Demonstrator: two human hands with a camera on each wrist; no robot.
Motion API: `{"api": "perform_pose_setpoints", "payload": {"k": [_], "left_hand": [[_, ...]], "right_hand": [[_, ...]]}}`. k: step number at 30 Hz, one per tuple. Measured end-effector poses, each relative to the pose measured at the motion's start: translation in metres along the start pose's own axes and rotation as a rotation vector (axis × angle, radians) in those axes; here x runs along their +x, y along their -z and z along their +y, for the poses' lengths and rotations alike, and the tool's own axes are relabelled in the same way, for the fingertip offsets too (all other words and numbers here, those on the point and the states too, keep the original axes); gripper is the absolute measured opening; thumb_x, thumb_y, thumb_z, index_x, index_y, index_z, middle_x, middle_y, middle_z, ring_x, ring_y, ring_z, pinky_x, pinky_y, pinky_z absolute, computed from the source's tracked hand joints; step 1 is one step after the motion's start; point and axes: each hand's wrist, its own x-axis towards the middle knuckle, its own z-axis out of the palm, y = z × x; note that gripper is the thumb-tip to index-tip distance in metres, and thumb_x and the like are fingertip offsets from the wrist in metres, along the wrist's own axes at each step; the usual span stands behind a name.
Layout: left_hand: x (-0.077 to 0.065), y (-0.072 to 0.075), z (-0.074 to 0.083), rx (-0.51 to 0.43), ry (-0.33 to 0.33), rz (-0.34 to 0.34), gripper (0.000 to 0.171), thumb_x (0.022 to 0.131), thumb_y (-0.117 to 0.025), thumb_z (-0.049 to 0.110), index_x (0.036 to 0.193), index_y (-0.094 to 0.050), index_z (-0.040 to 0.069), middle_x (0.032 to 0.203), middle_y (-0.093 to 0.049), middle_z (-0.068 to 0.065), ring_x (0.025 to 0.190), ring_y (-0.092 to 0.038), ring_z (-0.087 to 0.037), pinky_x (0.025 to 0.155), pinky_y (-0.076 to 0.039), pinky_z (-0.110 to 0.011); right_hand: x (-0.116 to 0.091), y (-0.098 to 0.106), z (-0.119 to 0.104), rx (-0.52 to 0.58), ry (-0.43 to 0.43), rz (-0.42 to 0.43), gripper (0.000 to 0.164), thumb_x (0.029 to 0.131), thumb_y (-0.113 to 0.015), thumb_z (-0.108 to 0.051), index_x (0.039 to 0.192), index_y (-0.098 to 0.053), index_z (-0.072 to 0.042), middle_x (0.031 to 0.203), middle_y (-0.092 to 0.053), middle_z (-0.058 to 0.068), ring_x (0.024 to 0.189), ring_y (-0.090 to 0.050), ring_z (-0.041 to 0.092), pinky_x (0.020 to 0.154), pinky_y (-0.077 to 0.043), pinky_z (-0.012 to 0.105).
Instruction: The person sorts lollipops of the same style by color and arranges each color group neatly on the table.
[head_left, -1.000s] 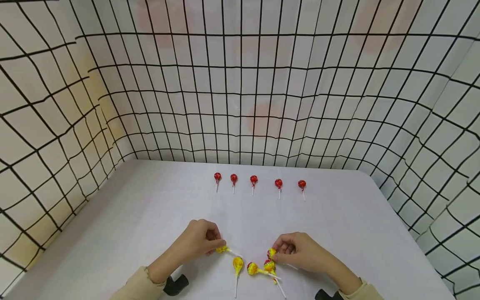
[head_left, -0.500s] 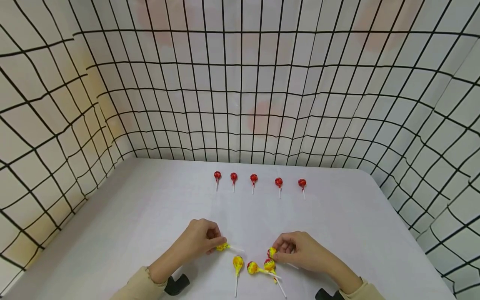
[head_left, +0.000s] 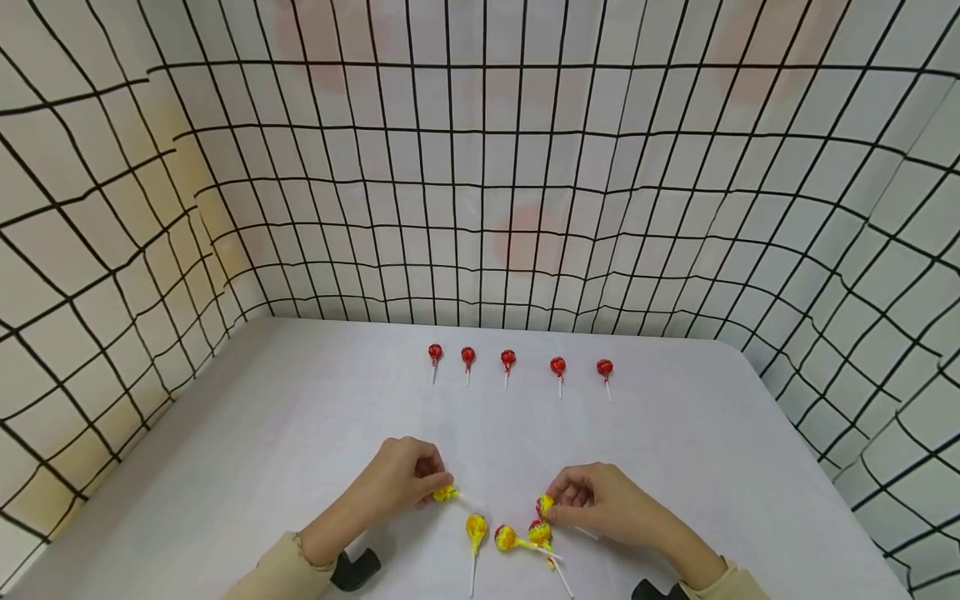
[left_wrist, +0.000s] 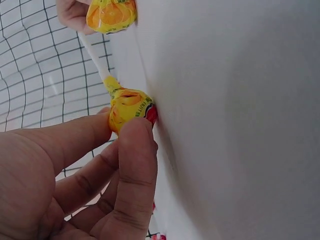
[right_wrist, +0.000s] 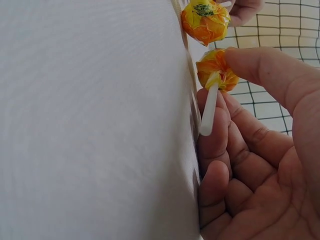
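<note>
My left hand [head_left: 405, 473] pinches the head of a yellow-wrapped lollipop [left_wrist: 127, 107] between thumb and fingers, its white stick pointing right in the head view. Opposite it, my right hand [head_left: 603, 502] pinches another yellow lollipop [right_wrist: 216, 70] by the head, low over the table, the other fingers curled beneath. Between the hands lie more yellow lollipops: one [head_left: 476, 530] with its stick toward me, one [head_left: 506, 537] turned sideways, and one [head_left: 539, 533] right below the right hand's lollipop, with sticks crossing there. The fingers partly cover both held heads.
Several red lollipops [head_left: 507, 358] form a spaced row near the far edge of the white table [head_left: 322, 392], sticks toward me. White walls with a black grid [head_left: 480, 183] surround the table at the back and sides. A black wrist device [head_left: 356, 570] sits under the left sleeve.
</note>
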Motion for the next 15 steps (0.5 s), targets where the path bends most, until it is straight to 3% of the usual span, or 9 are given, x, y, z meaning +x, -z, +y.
{"api": "perform_pose_setpoints", "payload": {"k": [15], "left_hand": [[0.0009,0.0081,-0.005,-0.052,-0.024,-0.043,0.016,0.094,-0.084,0.014,0.082,-0.074,0.011,0.074,-0.069,0.004,0.06,-0.061,-0.008,0.054,-0.048,-0.019]], "right_hand": [[0.0004,0.0019,0.0007,0.009,-0.023,0.011,0.018,0.093,-0.084,-0.031,0.102,-0.077,-0.017,0.085,-0.065,-0.004,0.073,-0.054,0.003,0.064,-0.044,0.018]]}}
